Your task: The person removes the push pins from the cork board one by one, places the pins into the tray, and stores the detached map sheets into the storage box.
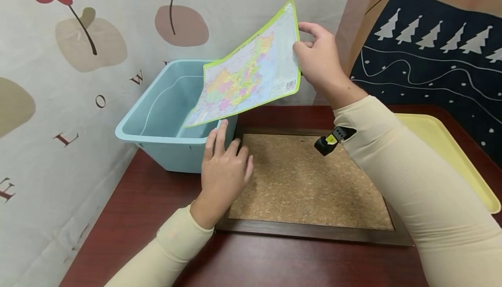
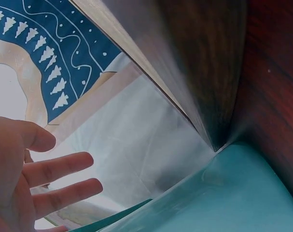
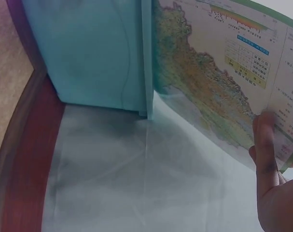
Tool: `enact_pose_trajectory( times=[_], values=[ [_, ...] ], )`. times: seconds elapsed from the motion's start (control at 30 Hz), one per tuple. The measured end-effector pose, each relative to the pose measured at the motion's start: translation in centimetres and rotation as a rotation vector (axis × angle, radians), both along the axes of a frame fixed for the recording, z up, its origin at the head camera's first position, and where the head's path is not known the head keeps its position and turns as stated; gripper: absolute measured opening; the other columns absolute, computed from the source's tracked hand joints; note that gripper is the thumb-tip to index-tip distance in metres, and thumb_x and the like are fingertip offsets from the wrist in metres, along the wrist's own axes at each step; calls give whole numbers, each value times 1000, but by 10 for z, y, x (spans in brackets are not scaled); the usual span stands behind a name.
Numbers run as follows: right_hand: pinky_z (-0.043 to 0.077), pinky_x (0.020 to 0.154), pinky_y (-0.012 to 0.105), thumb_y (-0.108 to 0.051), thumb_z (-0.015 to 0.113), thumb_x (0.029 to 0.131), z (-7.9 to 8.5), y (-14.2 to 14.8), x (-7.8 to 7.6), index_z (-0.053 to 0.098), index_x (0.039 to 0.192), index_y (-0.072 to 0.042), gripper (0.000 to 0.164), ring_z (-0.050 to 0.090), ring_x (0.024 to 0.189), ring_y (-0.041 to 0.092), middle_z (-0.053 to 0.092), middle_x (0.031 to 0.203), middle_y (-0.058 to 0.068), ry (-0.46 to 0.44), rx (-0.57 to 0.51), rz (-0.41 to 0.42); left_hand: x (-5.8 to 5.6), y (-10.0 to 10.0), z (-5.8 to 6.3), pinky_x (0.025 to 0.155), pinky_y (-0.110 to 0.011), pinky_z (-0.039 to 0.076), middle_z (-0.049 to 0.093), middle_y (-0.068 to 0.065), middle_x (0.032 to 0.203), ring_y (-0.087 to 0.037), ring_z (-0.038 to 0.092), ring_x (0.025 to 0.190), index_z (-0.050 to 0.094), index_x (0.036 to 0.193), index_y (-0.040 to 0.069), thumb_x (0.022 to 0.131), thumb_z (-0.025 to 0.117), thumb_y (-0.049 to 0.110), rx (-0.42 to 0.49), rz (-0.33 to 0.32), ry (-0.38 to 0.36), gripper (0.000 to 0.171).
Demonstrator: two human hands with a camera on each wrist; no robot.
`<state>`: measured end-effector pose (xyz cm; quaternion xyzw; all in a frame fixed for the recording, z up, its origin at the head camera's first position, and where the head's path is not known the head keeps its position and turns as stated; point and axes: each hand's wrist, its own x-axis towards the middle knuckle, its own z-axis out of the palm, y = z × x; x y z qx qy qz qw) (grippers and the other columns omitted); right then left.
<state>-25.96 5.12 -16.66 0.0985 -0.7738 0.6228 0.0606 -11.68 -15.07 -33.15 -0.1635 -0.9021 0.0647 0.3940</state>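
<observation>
A colourful map sheet (image 1: 243,77) with a green border is held up, tilted, over the right side of a blue plastic bin (image 1: 176,140). My right hand (image 1: 319,56) pinches the sheet's right edge between thumb and fingers. In the right wrist view the map's other side (image 3: 209,72) shows a relief map and small tables. My left hand (image 1: 227,165) is at the bin's near right corner, fingers extended, its fingertips right at the rim just under the sheet's lower edge. The left wrist view shows the left fingers (image 2: 59,169) spread and loose, with nothing between them.
A cork board (image 1: 310,182) in a dark wooden frame lies on the red-brown table (image 1: 298,261), beside the bin. At the right stands a yellow tray (image 1: 431,134), partly behind my right arm. A patterned curtain (image 1: 59,147) hangs close behind the bin.
</observation>
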Motion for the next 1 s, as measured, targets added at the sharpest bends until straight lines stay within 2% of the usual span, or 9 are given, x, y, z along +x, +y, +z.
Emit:
enact_pose_trajectory(
  times=[0.17, 0.43, 0.63, 0.73, 1.0],
  values=[
    [44, 53, 22, -7, 39, 98, 5, -13, -1, 47, 147, -23, 52, 71, 89, 15, 70, 125, 12, 12, 14, 23, 0, -1, 1, 116, -49, 25, 75, -6, 97, -38, 38, 144, 74, 79, 13, 90, 62, 26, 11, -4, -2, 21],
    [54, 63, 28, -10, 42, 99, 11, -34, -2, 40, 149, -30, 54, 70, 93, 14, 70, 122, 11, -55, 94, 30, 0, -2, 3, 117, -48, 25, 76, -6, 101, -36, 39, 144, 75, 79, 12, 90, 64, 25, 28, -5, -8, 21],
    [61, 68, 34, -11, 43, 100, 6, -48, 0, 38, 149, -28, 52, 74, 77, 20, 72, 110, 17, -80, 75, 102, 2, -3, 2, 115, -46, 28, 76, -7, 101, -34, 43, 141, 73, 74, 11, 86, 70, 23, 41, -16, 15, 17],
    [61, 68, 35, -11, 42, 101, 4, -55, 0, 36, 150, -27, 52, 74, 71, 22, 72, 104, 16, -80, 98, 123, 2, -3, 2, 115, -46, 29, 76, -8, 103, -34, 45, 140, 73, 75, 11, 85, 71, 23, 50, -21, 24, 16],
    [61, 67, 35, -13, 42, 101, 1, -72, -2, 34, 150, -26, 51, 74, 66, 24, 70, 89, 13, -73, 149, 153, 1, -3, 4, 116, -45, 28, 74, -9, 107, -34, 43, 141, 72, 74, 10, 87, 66, 22, 51, -28, 25, 19]
  ],
)
